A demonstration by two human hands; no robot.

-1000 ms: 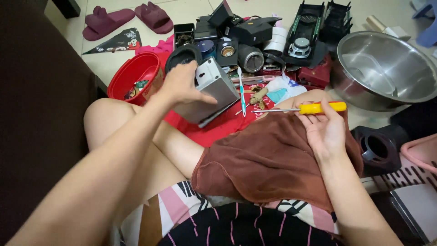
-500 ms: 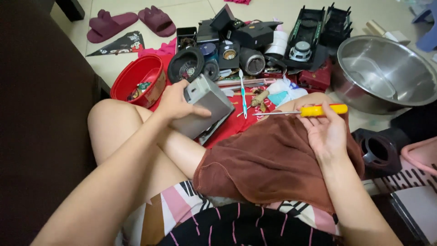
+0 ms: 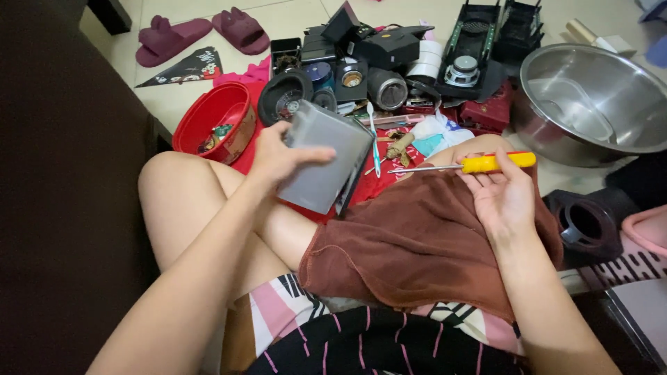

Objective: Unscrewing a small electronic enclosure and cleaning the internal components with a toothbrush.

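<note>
While the left hand (image 3: 278, 161) grips a grey box-shaped casing (image 3: 325, 165) above the bare knee, the right hand (image 3: 506, 198) pinches a yellow-handled screwdriver (image 3: 464, 165) (shaft pointing left) over the brown towel (image 3: 417, 243), near a steel bowl (image 3: 590, 104).

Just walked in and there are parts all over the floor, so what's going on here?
A person sits on the floor with a brown towel over the lap. The left hand holds up a grey box-shaped casing, and the right hand holds a yellow-handled screwdriver, its tip pointing towards the casing. Speaker parts, a red bowl and a steel basin lie in front.
</note>
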